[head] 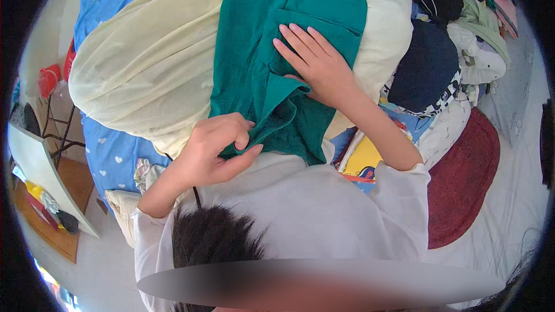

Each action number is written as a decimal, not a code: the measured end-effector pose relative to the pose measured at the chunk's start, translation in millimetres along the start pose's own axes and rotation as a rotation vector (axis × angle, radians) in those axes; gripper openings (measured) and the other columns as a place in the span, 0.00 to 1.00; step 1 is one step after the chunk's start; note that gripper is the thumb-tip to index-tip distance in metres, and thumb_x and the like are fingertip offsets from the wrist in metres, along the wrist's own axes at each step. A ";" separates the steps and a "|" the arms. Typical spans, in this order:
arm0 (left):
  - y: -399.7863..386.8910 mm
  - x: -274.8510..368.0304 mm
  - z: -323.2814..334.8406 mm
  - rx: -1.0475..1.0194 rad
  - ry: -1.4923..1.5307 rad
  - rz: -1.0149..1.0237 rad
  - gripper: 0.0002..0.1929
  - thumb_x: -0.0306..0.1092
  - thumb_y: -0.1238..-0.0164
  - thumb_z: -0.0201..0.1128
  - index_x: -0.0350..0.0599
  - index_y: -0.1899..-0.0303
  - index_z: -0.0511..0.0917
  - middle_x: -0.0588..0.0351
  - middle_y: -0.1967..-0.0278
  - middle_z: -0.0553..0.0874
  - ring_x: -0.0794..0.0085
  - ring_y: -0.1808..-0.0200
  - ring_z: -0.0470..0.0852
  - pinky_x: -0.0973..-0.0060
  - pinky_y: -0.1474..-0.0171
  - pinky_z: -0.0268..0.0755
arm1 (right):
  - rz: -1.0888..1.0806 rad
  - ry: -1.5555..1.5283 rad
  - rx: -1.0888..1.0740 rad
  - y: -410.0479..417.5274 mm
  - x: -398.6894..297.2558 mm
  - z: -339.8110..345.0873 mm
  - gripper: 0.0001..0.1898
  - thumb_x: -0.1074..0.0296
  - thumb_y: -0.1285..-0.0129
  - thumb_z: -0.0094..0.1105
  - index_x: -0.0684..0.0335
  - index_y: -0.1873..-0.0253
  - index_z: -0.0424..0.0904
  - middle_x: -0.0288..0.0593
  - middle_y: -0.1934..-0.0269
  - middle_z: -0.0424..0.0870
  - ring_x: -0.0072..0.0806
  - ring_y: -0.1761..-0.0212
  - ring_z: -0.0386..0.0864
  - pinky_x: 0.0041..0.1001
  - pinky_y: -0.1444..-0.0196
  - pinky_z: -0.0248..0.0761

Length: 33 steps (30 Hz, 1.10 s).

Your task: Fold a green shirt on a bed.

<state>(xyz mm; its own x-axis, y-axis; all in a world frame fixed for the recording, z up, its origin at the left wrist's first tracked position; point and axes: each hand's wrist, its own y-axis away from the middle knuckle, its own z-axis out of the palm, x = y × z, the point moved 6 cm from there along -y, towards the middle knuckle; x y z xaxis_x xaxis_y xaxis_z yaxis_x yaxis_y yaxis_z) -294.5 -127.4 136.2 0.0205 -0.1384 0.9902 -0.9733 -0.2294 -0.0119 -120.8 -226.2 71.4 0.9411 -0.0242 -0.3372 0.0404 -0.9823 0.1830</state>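
A dark green garment lies lengthwise over my lap, with seams and a pocket-like slit on its upper right part. My left hand pinches its near edge between thumb and bent fingers. My right hand rests flat on the cloth just beyond a raised fold, fingers stretched out and thumb partly hidden by fabric. Beneath the garment, pale yellow cloth covers my legs and shows on both sides.
Piled clothes lie to the right, beside a dark red round-edged mat. Blue heart-print bedding spreads to the left. Farther left are a white board and a dark metal rack. A black cord hangs near my left wrist.
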 end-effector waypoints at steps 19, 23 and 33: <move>71.8 -91.5 -81.0 0.890 1.130 -0.364 0.22 0.30 0.45 0.54 0.40 0.45 0.69 0.48 0.51 0.78 0.54 0.44 0.77 0.57 0.35 0.67 | -0.028 0.064 0.025 3.8 -7.1 0.8 0.37 0.55 0.42 0.69 0.55 0.28 0.68 0.45 0.25 0.64 0.39 0.22 0.59 0.44 0.21 0.50; 69.5 -69.6 -69.1 0.774 1.290 -0.321 0.25 0.31 0.49 0.56 0.40 0.45 0.68 0.42 0.47 0.78 0.46 0.39 0.75 0.46 0.31 0.63 | -0.022 0.080 0.020 3.1 -9.2 2.2 0.36 0.56 0.41 0.69 0.52 0.28 0.69 0.45 0.24 0.63 0.40 0.21 0.58 0.48 0.21 0.48; 53.4 -32.7 -39.1 0.516 1.506 -0.151 0.20 0.29 0.53 0.58 0.46 0.55 0.64 0.36 0.47 0.77 0.43 0.40 0.74 0.45 0.36 0.66 | -0.036 0.139 0.033 -3.2 -15.7 3.1 0.32 0.60 0.47 0.70 0.57 0.35 0.76 0.47 0.30 0.70 0.41 0.24 0.62 0.50 0.20 0.48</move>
<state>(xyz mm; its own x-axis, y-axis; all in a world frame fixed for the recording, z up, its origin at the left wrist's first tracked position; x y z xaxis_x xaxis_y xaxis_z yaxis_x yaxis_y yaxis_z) -356.1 -97.4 108.7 -0.4330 0.8764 0.2109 -0.7989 -0.4815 0.3603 -136.7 -223.2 73.3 0.9767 0.0353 -0.2115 0.0664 -0.9877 0.1417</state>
